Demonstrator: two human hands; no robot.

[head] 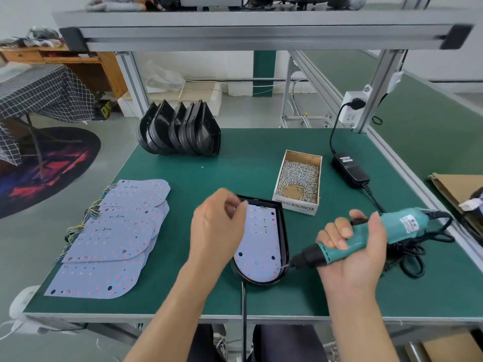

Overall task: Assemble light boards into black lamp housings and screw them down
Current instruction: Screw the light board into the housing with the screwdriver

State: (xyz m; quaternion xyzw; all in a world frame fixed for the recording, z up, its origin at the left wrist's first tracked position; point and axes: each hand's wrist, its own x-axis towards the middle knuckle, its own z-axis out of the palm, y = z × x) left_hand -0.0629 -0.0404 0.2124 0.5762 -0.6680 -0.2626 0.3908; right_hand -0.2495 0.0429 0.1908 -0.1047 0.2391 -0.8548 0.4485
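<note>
A black lamp housing (285, 246) lies on the green bench in front of me with a light board (261, 246) seated inside it. My left hand (217, 228) hovers over the housing's left side, fingers curled with thumb and fingertips close together; whether it pinches a screw is blurred. My right hand (352, 254) grips a teal electric screwdriver (366, 239), its bit pointing left at the housing's lower right edge. A stack of spare light boards (112, 239) with wires lies at the left. Empty black housings (180, 129) stand in a row at the back.
A cardboard box of screws (298, 178) sits right behind the housing. A black power adapter (350, 168) and its coiled cable (413, 254) lie at the right. Aluminium frame posts and a socket (352, 105) rise at the back right. The bench's front edge (156, 316) is near.
</note>
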